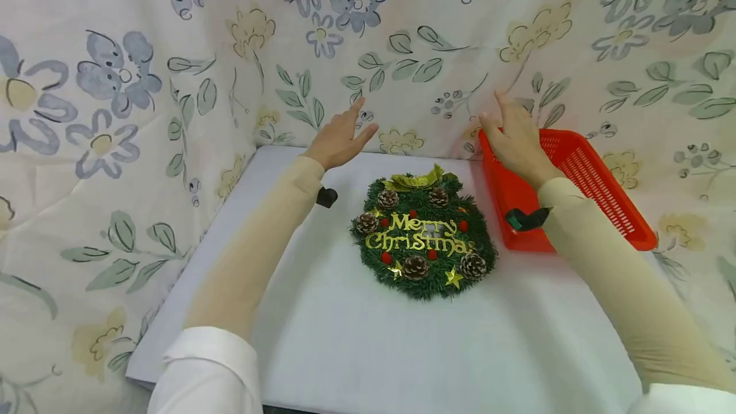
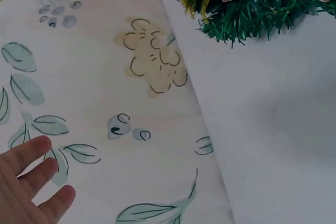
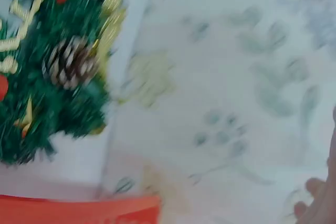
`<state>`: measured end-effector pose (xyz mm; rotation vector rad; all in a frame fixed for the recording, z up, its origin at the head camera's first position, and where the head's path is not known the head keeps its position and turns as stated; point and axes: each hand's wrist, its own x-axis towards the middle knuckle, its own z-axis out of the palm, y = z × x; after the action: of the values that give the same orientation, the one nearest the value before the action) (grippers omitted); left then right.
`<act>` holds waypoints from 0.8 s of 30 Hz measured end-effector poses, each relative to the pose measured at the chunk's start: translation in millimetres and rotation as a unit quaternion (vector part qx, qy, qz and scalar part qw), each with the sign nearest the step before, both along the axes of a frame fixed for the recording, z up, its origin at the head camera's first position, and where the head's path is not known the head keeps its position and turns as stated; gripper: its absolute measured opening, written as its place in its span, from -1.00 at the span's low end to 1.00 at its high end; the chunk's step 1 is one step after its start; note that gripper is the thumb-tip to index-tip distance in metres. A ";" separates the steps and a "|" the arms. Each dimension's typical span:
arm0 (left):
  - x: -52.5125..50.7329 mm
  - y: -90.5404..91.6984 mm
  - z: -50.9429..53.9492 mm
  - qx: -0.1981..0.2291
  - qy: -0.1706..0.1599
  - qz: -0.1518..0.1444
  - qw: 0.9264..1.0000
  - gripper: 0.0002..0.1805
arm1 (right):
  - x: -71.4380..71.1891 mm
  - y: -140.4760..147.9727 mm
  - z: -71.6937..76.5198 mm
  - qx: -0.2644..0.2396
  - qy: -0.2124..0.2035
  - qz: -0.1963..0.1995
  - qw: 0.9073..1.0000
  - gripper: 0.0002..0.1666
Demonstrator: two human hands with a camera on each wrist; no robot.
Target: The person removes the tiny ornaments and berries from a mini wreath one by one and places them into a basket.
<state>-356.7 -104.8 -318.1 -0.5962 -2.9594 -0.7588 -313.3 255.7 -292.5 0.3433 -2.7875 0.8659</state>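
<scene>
A green Christmas wreath (image 1: 422,299) lies on the white table, with gold "Merry Christmas" lettering, pinecones, red berries, gold stars and a gold bow at its far side. My left hand (image 1: 340,137) is raised beyond the wreath's far left, fingers extended, holding nothing. In the left wrist view that hand (image 2: 32,184) shows spread fingers in front of the floral cloth. My right hand (image 1: 516,139) is held up over the near-left part of a red plastic basket (image 1: 609,190), its fingers reaching forward with nothing in them. Only a blurred edge of it shows in the right wrist view.
The white table (image 1: 322,344) spreads out around the wreath. Floral cloth (image 1: 402,50) hangs behind the table and along its left side. The perforated basket occupies the table's far right corner, close to the wreath's right side. Dark wrist devices (image 1: 326,197) sit on both wrists.
</scene>
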 end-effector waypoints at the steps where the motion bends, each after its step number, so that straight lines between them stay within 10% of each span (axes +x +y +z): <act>1: 2.7 -3.3 -1.2 0.018 0.000 -0.004 1.000 -0.08 | 7.1 1.0 3.0 -0.022 0.005 0.007 1.000 -0.16; 13: 49.6 -30.5 -48.8 0.249 -0.078 -0.027 0.965 0.03 | 96.9 1.3 16.3 -0.157 0.015 0.032 0.987 -0.42; 24: 80.9 -27.7 -129.5 0.287 -0.139 -0.030 0.947 0.16 | 107.5 -31.3 -18.4 -0.192 0.016 0.136 0.972 -0.58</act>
<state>-275.7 -132.5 -447.6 -0.5666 -2.7215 -1.7470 -205.7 224.4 -310.9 0.6709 -2.4990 1.4153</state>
